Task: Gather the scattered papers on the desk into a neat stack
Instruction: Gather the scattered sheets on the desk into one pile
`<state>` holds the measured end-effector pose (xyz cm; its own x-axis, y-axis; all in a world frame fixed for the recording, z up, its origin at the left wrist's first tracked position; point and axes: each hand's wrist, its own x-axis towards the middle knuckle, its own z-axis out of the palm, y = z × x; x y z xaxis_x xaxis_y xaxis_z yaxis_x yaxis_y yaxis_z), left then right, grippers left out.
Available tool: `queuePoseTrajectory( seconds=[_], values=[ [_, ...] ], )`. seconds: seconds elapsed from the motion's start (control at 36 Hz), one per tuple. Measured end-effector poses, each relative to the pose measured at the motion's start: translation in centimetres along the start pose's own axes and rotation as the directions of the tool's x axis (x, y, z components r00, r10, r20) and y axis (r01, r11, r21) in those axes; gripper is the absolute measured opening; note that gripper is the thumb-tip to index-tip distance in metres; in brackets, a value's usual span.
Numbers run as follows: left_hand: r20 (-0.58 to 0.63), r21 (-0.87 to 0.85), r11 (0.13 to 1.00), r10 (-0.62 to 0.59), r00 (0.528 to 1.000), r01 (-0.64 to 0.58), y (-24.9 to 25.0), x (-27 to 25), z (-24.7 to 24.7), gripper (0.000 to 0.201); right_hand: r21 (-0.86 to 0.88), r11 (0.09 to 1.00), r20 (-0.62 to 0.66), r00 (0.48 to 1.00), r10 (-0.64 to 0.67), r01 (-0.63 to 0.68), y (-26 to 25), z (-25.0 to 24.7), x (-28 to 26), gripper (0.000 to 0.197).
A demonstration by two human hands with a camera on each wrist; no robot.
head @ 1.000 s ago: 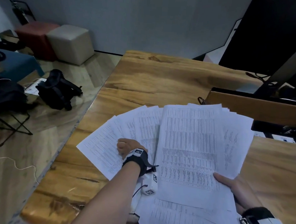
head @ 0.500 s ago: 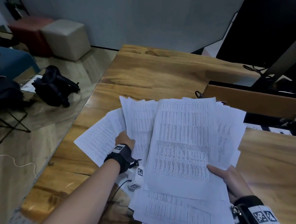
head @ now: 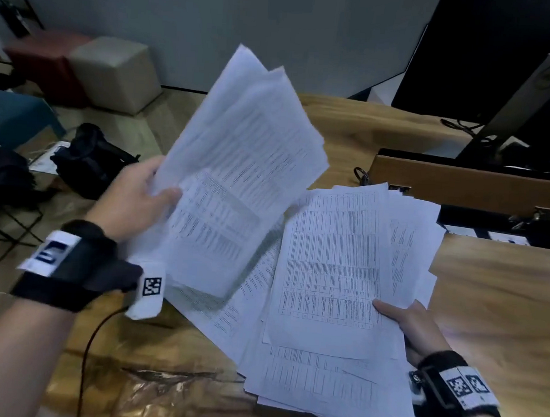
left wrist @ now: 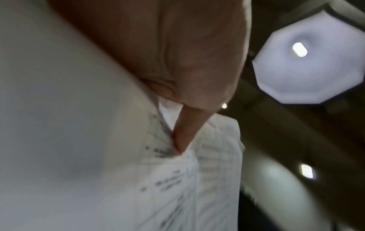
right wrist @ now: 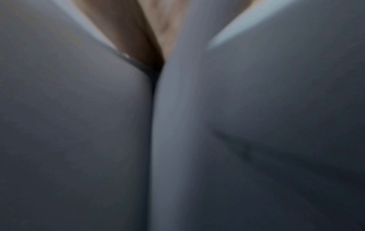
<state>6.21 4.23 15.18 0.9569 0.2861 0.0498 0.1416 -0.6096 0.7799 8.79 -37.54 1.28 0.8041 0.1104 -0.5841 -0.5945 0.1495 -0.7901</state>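
Observation:
My left hand (head: 152, 188) grips a bundle of several printed sheets (head: 238, 161) by its lower left edge and holds it tilted up above the wooden desk (head: 503, 303). In the left wrist view my thumb (left wrist: 185, 134) presses on the printed sheets (left wrist: 177, 179). A loose, fanned pile of printed papers (head: 331, 263) lies on the desk to the right. My right hand (head: 399, 319) holds that pile at its right edge, thumb on top. The right wrist view is blurred, filled with grey paper (right wrist: 256, 125) close to the palm.
A wooden monitor riser (head: 468, 188) and a monitor stand (head: 515, 103) sit at the desk's back right. Off the desk's left edge, on the floor, lie a black bag (head: 90, 158), a beige cube stool (head: 114, 72) and a red stool (head: 41, 62).
My left hand has lifted the left part of the spread papers off the desk and tilted it upright. The right hand has kept its place at the pile's right edge.

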Motion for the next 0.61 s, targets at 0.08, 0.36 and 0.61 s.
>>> queuePoseTrajectory(
  seconds=[0.08, 0.36, 0.61],
  values=[
    [0.117, -0.291, 0.956, -0.005, 0.993, 0.039, 0.9, -0.2, -0.8, 0.034, 0.010, 1.000, 0.011, 1.000, -0.001, 0.001, 0.0, 0.6, 0.0, 0.028],
    [0.303, -0.121, 0.957, -0.218, 0.928, 0.265, -1.1, -2.8, 9.6, 0.031, -0.006, 0.998, 0.155, 0.986, -0.058, 0.060, -0.6, 4.3, -0.9, 0.040],
    [0.602, -0.475, 0.513, -0.403, 0.689, 0.715, -4.1, -4.4, 11.0, 0.055, -0.100, 0.994, 0.269, 0.963, -0.017, 0.046, -0.7, 6.3, -2.0, 0.026]
  ],
)
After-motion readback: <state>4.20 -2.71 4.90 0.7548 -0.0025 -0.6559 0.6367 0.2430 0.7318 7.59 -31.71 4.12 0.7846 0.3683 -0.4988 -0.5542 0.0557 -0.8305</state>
